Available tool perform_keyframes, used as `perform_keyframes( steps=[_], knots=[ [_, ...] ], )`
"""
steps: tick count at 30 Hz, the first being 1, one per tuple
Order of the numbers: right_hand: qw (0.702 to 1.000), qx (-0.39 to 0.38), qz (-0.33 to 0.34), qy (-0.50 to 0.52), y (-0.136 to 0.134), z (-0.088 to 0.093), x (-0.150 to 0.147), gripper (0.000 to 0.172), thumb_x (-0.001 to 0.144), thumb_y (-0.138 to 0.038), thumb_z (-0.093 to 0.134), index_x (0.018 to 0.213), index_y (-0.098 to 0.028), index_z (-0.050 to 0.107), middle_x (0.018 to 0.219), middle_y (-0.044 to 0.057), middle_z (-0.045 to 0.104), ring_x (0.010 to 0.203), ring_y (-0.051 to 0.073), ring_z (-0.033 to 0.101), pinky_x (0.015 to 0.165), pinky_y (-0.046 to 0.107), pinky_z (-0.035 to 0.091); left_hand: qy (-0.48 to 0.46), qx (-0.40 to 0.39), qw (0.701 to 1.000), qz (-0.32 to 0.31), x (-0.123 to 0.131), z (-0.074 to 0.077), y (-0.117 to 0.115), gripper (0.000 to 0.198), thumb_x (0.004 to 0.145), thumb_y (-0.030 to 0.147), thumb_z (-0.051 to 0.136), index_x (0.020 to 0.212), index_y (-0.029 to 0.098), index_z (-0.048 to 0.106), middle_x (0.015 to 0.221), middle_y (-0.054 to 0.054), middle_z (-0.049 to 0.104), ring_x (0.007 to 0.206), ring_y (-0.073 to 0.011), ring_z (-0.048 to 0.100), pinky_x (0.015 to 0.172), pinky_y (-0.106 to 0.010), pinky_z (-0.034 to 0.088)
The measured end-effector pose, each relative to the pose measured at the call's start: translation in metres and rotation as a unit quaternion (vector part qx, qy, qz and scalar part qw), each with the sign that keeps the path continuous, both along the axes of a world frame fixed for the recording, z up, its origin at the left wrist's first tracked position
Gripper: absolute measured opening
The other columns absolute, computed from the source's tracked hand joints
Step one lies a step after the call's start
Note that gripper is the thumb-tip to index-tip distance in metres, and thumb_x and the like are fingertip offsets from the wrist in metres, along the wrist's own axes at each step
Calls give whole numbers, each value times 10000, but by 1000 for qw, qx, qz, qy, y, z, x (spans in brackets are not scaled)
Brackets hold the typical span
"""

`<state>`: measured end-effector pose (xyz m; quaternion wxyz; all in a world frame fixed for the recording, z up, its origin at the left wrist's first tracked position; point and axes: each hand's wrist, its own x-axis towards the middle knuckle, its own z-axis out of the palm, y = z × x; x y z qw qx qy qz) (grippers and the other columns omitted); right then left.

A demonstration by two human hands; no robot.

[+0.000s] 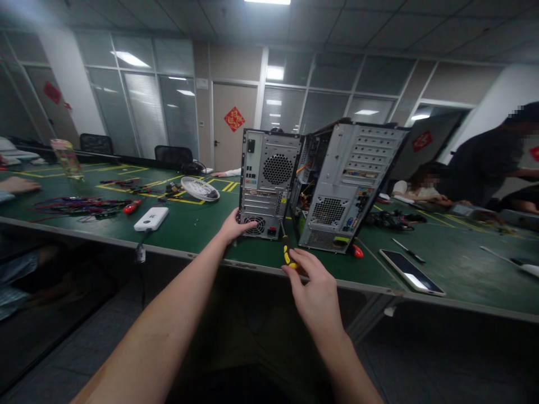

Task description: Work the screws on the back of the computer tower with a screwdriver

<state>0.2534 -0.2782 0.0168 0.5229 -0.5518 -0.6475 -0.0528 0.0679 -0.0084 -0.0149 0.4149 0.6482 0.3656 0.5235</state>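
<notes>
A computer case (269,193) stands upright near the table's front edge, its rear panel with vents and ports facing me. My left hand (236,227) grips its lower left edge, the thumb lying across the bottom fan grille. Between the fingertips of my right hand (309,272) is a screwdriver (287,252) with a yellow and black handle. Its shaft points up at the lower right edge of the rear panel; whether the tip meets a screw is too small to tell. Just right of it stands a second, larger computer case (337,191) with an open side.
On the green table (202,241) lie a white power bank (151,219), a bundle of wires (80,207), a white round fan cover (200,189) and a red-handled tool (132,207). A phone (410,272) lies to the right. Other people sit and stand around the table.
</notes>
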Motion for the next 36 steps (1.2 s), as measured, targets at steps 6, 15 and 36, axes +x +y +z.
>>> perform_keyframes(
  steps=[6,15,36],
  knots=[
    [1000,-5,0,13,-2,2,-2,248,1016,-340,685,1182,-201,806,1263,154,758,1068,300,775,946,453,677,-1,-6,1000,-2,0,-1,1,964,606,560,1013,1415,206,627,1389,-162,743,1287,-335,710,1167,-494,516],
    [1000,-9,1,-24,-7,6,-3,263,1034,-241,595,1179,-225,814,1319,136,755,1203,313,751,1072,482,624,-3,3,1000,-2,0,-2,2,933,612,558,1010,1396,214,642,1362,-156,754,1265,-338,721,1154,-498,527],
    [1000,-1,-8,-6,-6,6,-6,219,1030,-325,633,1150,-184,750,1123,142,787,940,283,780,874,419,658,-7,-1,1000,-3,0,1,-2,922,607,519,1020,1385,202,641,1379,-156,750,1283,-339,715,1170,-499,521]
  ],
)
